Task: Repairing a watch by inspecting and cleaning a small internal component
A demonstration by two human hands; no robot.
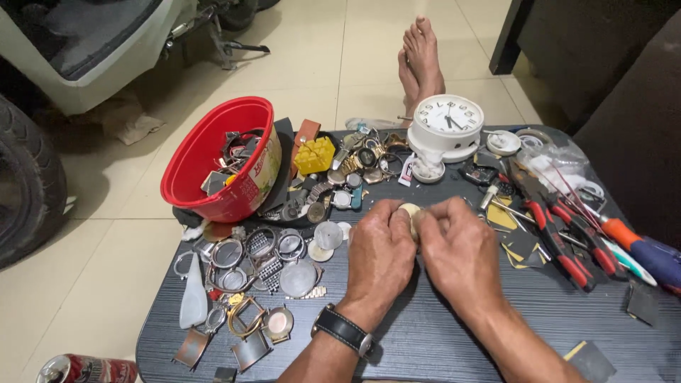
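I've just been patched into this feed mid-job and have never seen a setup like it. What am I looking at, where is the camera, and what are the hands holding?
There is no machine here: these are a person's two bare hands, filmed by one camera worn on the head and looking down. The left hand, with a black-strapped wristwatch, and the right hand pinch a small pale round piece between them over a dark wood-grain table. On the table lie a red plastic bowl of watch parts, a yellow plastic block, a white round clock, red-handled pliers, an orange-handled screwdriver and loose metal watch cases.
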